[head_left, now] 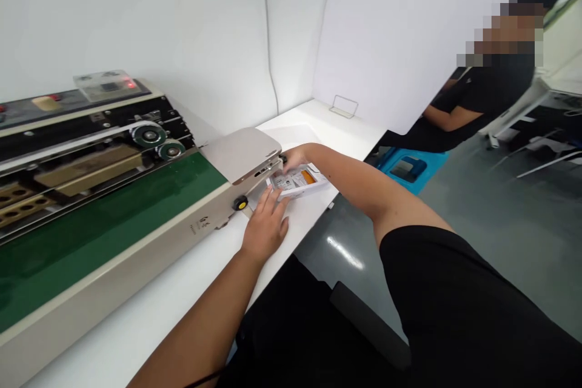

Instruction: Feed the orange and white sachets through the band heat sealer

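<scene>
A shallow white tray (309,188) lies on the white table at the end of a sealing machine with a green belt (173,200). In the tray are printed packets, and an orange patch shows on one of them. My left hand (266,227) is open, its fingers spread and the tips at the tray's near left corner. My right hand (295,159) reaches over the tray's far left side, beside the machine's metal outfeed plate (245,151). Its fingers bend down and are partly hidden, so what they hold, if anything, does not show.
A black knob with a yellow centre (240,202) juts from the machine near my left hand. A white panel (386,42) stands beyond on a wire foot. To the right, a person in black (491,91) sits near a blue stool (411,167).
</scene>
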Tool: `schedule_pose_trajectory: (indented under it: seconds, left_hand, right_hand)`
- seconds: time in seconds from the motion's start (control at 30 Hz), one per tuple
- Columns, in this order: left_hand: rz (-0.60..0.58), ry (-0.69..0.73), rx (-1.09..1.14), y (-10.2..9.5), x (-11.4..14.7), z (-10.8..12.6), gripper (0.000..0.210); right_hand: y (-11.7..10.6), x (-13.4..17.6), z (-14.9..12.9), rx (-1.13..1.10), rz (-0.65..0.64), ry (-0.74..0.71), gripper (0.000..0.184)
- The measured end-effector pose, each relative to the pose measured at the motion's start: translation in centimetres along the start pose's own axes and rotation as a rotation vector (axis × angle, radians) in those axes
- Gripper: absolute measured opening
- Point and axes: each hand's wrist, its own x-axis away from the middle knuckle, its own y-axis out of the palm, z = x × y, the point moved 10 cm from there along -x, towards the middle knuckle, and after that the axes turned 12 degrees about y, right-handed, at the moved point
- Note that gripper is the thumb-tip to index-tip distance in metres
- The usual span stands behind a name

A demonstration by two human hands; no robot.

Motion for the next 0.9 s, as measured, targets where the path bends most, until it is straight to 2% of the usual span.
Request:
schedule_pose_trajectory:
  seconds: [0.1, 0.17, 0.23, 0.33, 0.4, 0.53, 0.67, 0.8, 0.9]
  left_hand:
    - [-0.008, 0.008, -0.001, 0.0, -0.1, 0.0, 0.047]
    - [-0.013, 0.016, -0.003, 0.0, -0.1, 0.1, 0.047]
    - [-0.016, 0.016, 0.002, 0.0, 0.0, 0.1, 0.047]
    - [-0.023, 0.025, 0.021, 0.1, 0.1, 0.1, 0.047]
    - [-0.018, 0.040, 0.040, 0.0, 0.0, 0.2, 0.048]
    - [0.000, 0.037, 0.055, -0.1, -0.2, 0.2, 0.047]
    - [-0.025, 0.043, 0.049, 0.2, 0.2, 0.6, 0.048]
    - [-0.043, 0.035, 0.074, 0.7, 0.7, 0.6, 0.051]
    - [-0.050, 0.010, 0.094, 1.0, 1.0, 0.4, 0.053]
  right_hand:
    - [0.3, 3.3, 1.4, 0.034, -0.139, -0.018, 0.045]
    - [-0.7, 5.3, 1.9, 0.015, -0.116, -0.073, 0.038]
    - [-3.1, 6.7, 3.1, 0.026, 0.060, -0.062, 0.038]
    - [-6.6, 8.2, 5.7, 0.184, 0.410, 0.114, 0.051]
    - [-6.9, 8.5, 6.7, 0.288, 0.499, 0.217, 0.061]
    - [-4.2, 7.7, 6.5, 0.313, 0.435, 0.325, 0.077]
    - [-1.7, 6.8, 5.1, 0.330, 0.364, 0.343, 0.079]
    - [-1.0, 5.8, 5.4, 0.340, 0.279, 0.388, 0.081]
    - [-0.3, 5.3, 5.4, 0.256, 0.220, 0.361, 0.083]
